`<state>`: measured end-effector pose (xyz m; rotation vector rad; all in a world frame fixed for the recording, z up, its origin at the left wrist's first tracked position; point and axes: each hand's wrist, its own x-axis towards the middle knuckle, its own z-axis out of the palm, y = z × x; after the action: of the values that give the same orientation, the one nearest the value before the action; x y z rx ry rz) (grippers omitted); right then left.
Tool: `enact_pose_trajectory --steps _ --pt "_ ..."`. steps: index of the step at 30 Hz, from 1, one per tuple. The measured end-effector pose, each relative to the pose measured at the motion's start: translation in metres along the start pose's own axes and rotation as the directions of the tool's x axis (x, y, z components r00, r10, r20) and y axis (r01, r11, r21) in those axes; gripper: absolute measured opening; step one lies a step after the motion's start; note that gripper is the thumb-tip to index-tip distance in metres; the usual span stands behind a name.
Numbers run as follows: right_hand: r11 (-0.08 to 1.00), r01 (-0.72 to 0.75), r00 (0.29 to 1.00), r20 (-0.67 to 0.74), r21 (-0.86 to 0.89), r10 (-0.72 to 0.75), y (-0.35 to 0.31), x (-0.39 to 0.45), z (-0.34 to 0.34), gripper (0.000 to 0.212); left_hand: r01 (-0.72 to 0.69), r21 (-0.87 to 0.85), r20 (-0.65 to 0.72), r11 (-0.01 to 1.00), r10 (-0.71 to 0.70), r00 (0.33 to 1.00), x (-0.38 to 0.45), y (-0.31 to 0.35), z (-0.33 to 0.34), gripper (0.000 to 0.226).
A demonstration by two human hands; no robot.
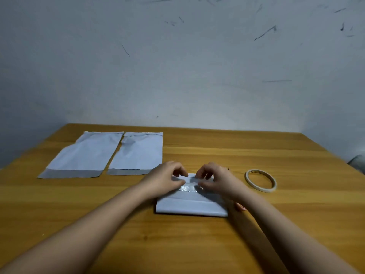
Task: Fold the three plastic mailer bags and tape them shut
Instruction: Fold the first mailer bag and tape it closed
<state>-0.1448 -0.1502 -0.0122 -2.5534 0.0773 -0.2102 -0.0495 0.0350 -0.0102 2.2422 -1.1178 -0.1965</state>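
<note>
While both hands work over the folded mailer bag, the left hand and right hand each have curled fingers pinching the shiny strip of tape laid across its flap. That bag lies near the worktop's front, tape roll just beside it. Two flat mailer bags wait at the far left. Thin, slippery film will likely spring open; best held along the fold.

Folded bag under both hands; tape roll to their right; two flat bags behind-left, side by side.
</note>
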Motion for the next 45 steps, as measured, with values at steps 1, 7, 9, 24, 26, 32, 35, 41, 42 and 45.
enact_pose_trajectory --steps 1,7,9,24,26,32,35,41,42,45 --pt "0.999 0.017 1.000 0.024 -0.032 -0.017 0.005 -0.002 0.001 0.017 -0.013 0.039 0.035 0.999 0.012 0.999 -0.002 -0.004 -0.002 0.023" --pt "0.969 0.111 0.994 0.044 -0.221 -0.104 0.017 -0.011 0.001 0.033 -0.072 0.161 0.125 0.984 0.052 0.991 -0.007 -0.020 -0.006 0.038" --pt "0.937 0.141 0.990 0.043 -0.320 -0.134 0.018 -0.011 -0.001 0.036 -0.084 0.166 0.139 0.983 0.061 0.988 -0.005 -0.024 -0.006 0.039" --pt "0.846 0.263 0.959 0.026 -0.463 -0.283 0.024 -0.010 0.002 0.024 -0.162 0.221 0.132 0.962 0.135 0.982 0.000 -0.033 -0.007 0.035" --pt "0.849 0.255 0.962 0.031 -0.462 -0.272 0.023 -0.009 0.002 0.023 -0.154 0.206 0.129 0.966 0.129 0.983 0.001 -0.034 -0.007 0.035" --pt "0.902 0.176 0.984 0.073 -0.395 -0.161 0.019 -0.006 0.002 0.039 -0.037 -0.056 0.102 0.998 0.042 0.994 0.008 -0.036 -0.006 0.031" --pt "0.902 0.175 0.984 0.080 -0.393 -0.156 0.017 -0.004 0.002 0.041 0.045 -0.214 0.127 0.976 -0.018 0.992 0.012 -0.037 -0.007 0.027" --pt "0.893 0.193 0.977 -0.008 -0.406 -0.215 0.018 -0.003 0.006 0.023 0.112 -0.304 0.132 0.946 -0.075 0.988 0.014 -0.040 -0.010 0.020" --pt "0.893 0.193 0.976 -0.016 -0.407 -0.218 0.019 -0.003 0.006 0.023 0.118 -0.306 0.126 0.945 -0.082 0.989 0.012 -0.040 -0.010 0.018" --pt "0.890 0.203 0.970 -0.042 -0.409 -0.240 0.022 -0.003 0.009 0.020 0.089 -0.264 0.098 0.960 -0.065 0.993 0.006 -0.039 -0.010 0.019"
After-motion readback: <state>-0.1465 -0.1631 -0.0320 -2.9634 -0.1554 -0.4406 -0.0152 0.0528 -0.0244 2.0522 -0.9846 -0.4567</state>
